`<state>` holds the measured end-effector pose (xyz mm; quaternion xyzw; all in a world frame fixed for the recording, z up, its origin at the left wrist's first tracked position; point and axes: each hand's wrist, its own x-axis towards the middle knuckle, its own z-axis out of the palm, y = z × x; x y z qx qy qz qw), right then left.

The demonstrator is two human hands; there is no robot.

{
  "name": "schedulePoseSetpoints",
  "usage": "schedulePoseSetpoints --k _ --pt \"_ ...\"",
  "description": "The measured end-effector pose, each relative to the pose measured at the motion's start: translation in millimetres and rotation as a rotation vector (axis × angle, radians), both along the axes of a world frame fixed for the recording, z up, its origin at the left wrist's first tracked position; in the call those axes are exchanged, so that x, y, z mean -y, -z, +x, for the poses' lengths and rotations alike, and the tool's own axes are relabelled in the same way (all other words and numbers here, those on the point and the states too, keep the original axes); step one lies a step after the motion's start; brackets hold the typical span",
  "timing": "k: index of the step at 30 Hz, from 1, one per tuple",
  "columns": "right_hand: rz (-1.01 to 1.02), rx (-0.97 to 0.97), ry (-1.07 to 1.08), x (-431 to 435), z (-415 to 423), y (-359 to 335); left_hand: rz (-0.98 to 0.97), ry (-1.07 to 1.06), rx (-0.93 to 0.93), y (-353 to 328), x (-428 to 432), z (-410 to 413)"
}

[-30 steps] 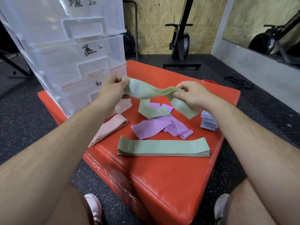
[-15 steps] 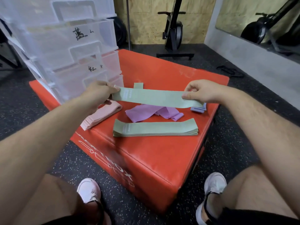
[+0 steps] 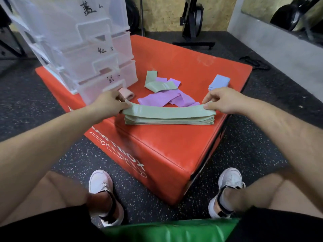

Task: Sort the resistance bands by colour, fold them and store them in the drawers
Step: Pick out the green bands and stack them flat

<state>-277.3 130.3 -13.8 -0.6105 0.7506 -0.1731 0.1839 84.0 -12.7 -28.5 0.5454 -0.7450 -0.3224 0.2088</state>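
A flat green band (image 3: 167, 111) lies stretched across the top of a stack of green bands (image 3: 169, 120) near the front of the red box (image 3: 174, 147). My left hand (image 3: 109, 103) pinches its left end and my right hand (image 3: 222, 100) pinches its right end. Behind them lie loose purple bands (image 3: 166, 100) and one more green band (image 3: 158, 83). A pink band (image 3: 126, 94) shows by my left hand. A folded blue pile (image 3: 219, 82) sits at the right. The clear drawer unit (image 3: 83, 46) stands at the back left, its drawers shut.
The red box stands on dark speckled gym flooring (image 3: 258, 137). My two feet in white shoes (image 3: 103, 186) rest in front of it. A green pad (image 3: 171, 231) is at the bottom edge. An exercise machine (image 3: 192, 23) stands by the far wall.
Both hands straightened the twisted green band, then lowered it from mid-air onto the green stack. The view tilted downward.
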Motion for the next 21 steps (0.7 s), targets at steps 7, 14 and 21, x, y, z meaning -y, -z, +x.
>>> schedulePoseSetpoints --k 7,14,21 --pt "-0.035 -0.139 -0.063 -4 1 15 -0.148 0.053 0.167 13 -3 0" --pt "0.023 -0.033 -0.209 -14 -1 9 -0.34 0.536 0.204 14 -4 8" --pt "0.096 -0.086 -0.198 -17 -3 12 -0.324 0.627 0.258 20 1 9"
